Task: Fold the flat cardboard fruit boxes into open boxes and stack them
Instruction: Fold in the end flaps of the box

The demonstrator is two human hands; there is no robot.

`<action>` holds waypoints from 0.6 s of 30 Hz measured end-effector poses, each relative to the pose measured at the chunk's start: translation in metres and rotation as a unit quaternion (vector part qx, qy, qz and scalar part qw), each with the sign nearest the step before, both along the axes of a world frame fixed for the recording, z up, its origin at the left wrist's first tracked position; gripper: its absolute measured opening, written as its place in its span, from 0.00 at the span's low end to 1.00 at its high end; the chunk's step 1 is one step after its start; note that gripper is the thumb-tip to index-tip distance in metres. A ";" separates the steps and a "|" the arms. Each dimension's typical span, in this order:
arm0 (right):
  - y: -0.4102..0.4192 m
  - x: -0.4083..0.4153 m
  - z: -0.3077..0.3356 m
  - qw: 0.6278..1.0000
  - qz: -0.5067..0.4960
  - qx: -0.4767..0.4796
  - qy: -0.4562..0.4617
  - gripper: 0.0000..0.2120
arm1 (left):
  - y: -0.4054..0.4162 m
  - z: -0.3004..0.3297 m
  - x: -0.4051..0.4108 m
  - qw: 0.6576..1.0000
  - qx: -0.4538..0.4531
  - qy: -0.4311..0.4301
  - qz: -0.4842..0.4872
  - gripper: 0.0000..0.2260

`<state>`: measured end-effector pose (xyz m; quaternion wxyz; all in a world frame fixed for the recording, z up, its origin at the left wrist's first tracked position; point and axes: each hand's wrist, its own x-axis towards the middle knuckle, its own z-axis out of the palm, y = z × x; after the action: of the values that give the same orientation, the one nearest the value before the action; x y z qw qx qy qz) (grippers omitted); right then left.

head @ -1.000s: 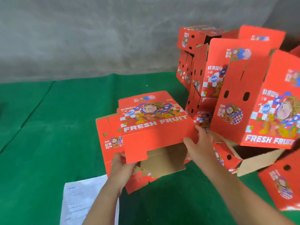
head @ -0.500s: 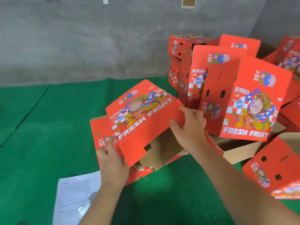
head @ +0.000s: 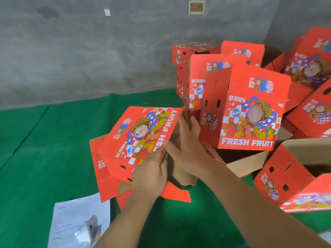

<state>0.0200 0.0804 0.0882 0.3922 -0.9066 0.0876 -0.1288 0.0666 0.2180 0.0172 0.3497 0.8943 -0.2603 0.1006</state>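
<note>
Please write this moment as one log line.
step: folding box | left hand: grips box edge | right hand: on brown inside | stack: behind, right

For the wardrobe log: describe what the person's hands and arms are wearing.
Nothing shows on either. The left hand and right hand are bare: no gloves, rings or watch visible. Both forearms are bare to the frame edge, with no sleeve in view.

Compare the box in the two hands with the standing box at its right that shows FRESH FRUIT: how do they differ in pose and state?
The held box is tilted, so its FRESH FRUIT text runs up the side; the standing box is upright and its text reads level. The held box is gripped by the left hand and the right hand; no hand touches the standing box. Both are red with the same cartoon print.
</note>
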 end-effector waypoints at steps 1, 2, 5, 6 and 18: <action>-0.004 -0.012 0.003 1.000 -0.008 0.000 -0.004 0.43 | -0.010 0.007 -0.004 1.000 -0.008 0.002 0.005 0.18; -0.009 -0.025 0.008 1.000 -0.019 -0.017 -0.006 0.41 | -0.017 0.015 -0.006 0.999 -0.034 0.011 0.014 0.18; -0.013 -0.059 0.013 0.972 -0.047 -0.232 0.008 0.32 | -0.032 0.040 -0.006 0.973 -0.201 0.114 0.028 0.20; -0.012 -0.069 0.008 0.958 -0.044 -0.283 0.020 0.29 | -0.036 0.045 -0.009 0.955 -0.253 0.151 0.031 0.22; -0.050 -0.103 -0.036 0.948 -0.038 -0.312 0.051 0.07 | -0.061 0.018 -0.102 0.750 -0.486 0.446 -0.047 0.44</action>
<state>-0.0833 0.0307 0.0518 0.0793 -0.9850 0.0972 -0.1184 -0.0353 0.1566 0.0355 0.8180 0.5331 -0.0327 -0.2137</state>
